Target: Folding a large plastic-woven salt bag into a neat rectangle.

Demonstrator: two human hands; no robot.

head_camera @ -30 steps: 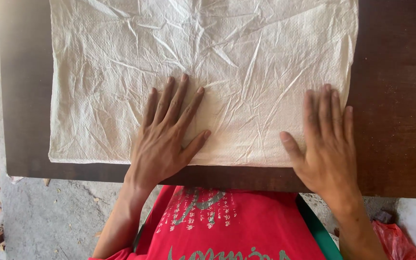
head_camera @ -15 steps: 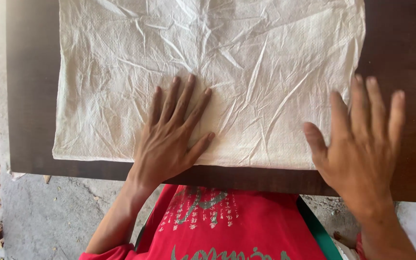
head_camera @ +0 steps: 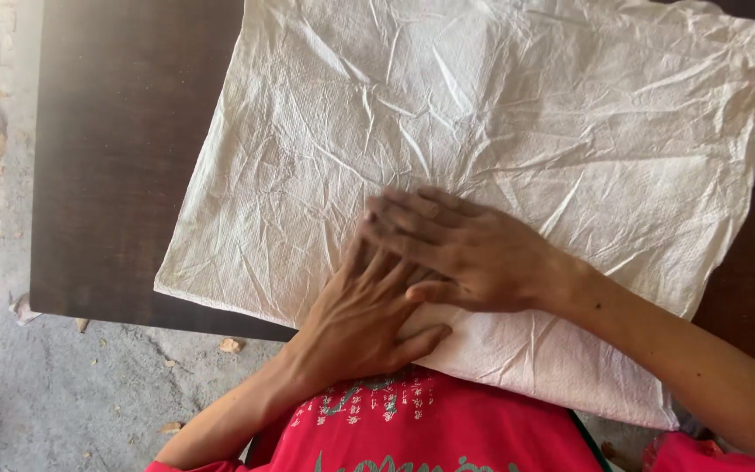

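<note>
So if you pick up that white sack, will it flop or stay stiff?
Probably flop: the sack is thin and creased all over. It looks light, lying flat under both hands. It may slide easily, since it sits skewed on the smooth table.

The left hand (head_camera: 369,319) lies flat, palm down, fingers together pointing away from the body, thumb spread to the side. The right hand (head_camera: 469,253) lies crosswise over its fingers, palm down, fingers straight and pointing left, its forearm reaching in from the lower right
</note>
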